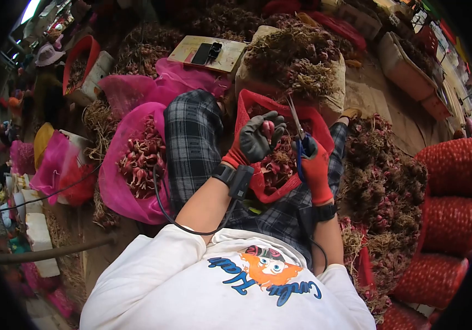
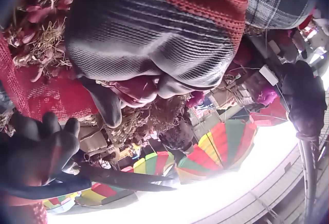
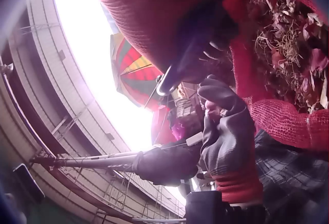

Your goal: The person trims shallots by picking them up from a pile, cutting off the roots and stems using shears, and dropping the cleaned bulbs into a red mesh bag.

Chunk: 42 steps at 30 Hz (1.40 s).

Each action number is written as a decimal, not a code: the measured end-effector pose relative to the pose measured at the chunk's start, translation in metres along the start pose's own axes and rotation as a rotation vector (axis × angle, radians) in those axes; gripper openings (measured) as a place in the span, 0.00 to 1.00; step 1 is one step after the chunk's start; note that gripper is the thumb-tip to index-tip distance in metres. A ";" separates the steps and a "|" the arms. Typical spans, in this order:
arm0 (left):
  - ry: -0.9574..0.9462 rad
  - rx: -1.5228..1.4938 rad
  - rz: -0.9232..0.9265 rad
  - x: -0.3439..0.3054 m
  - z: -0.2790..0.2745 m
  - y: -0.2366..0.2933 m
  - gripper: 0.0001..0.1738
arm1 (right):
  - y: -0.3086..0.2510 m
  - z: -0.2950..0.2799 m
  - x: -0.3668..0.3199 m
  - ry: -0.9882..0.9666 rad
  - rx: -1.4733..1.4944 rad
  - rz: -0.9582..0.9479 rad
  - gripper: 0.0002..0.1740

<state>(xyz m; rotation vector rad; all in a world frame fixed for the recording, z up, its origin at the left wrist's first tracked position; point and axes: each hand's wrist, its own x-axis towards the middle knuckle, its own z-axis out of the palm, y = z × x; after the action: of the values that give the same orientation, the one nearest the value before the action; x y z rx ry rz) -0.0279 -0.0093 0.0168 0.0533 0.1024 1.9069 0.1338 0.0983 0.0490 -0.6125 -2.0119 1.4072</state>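
Observation:
My left hand (image 1: pixel 255 140), in a red glove with grey coating, holds a small reddish shallot (image 1: pixel 268 130) in its curled fingers. In the left wrist view the shallot (image 2: pixel 134 90) shows between fingers and thumb. My right hand (image 1: pixel 316 168), gloved alike, grips scissors (image 1: pixel 301 157) by their blue handles, just right of the left hand. Their blades (image 1: pixel 294 113) point away from me and stand apart at the tips. Below both hands, a red mesh bag (image 1: pixel 243 110) lies open between my legs, with trimmed shallots (image 1: pixel 277 173) inside.
A pink mesh bag (image 1: pixel 109 165) of shallots stands left of my leg. Untrimmed shallots (image 1: pixel 382 181) are heaped at right beside stacked red mesh sacks (image 1: pixel 450 168). Ahead, more dried bunches (image 1: pixel 296 55) top a pale block; a phone (image 1: pixel 202 54) lies on a box.

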 end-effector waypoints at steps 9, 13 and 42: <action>0.151 0.153 -0.006 0.003 -0.022 -0.012 0.16 | 0.002 0.009 0.008 -0.032 0.143 -0.035 0.15; -0.024 0.032 -0.141 0.012 -0.066 -0.016 0.13 | -0.002 0.018 0.010 -0.060 0.093 -0.099 0.16; 0.016 1.011 0.244 0.005 -0.048 -0.036 0.10 | -0.003 0.021 0.021 -0.045 -0.356 -0.329 0.17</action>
<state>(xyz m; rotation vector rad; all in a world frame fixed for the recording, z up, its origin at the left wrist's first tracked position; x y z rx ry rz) 0.0000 0.0054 -0.0348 0.7544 1.0991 1.9105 0.1038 0.0975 0.0511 -0.3727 -2.2950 0.8863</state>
